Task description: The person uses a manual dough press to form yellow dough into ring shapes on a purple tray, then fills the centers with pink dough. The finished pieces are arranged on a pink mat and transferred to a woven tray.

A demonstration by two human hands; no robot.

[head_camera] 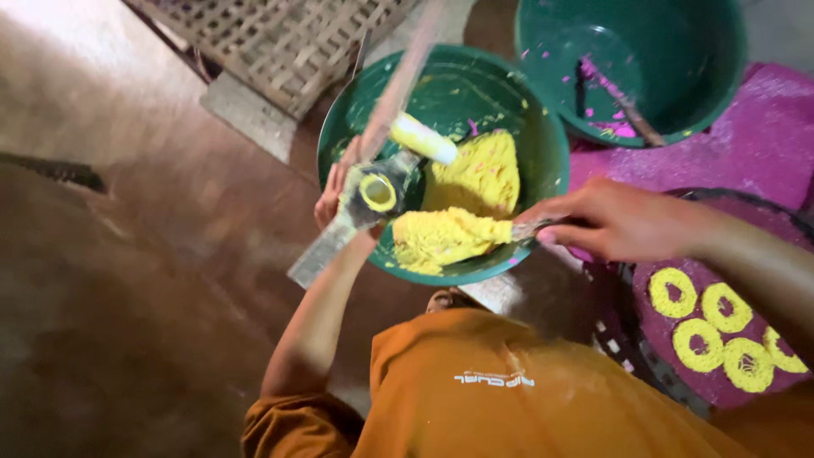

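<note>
Scooping yellow dough (445, 237) w/ spoon (530, 229) in right grip (615, 222).

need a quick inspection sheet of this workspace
surface: brown floor; purple mat at right.
job's things: green bowl holds yellow dough; press tool with dough in its tube.
clutter: second green bowl with pink bits; yellow dough rings on a round tray.
hands: left hand grips the press; right hand holds a utensil in the dough.
cables: nothing seen.
surroundings: woven lattice panel.
</note>
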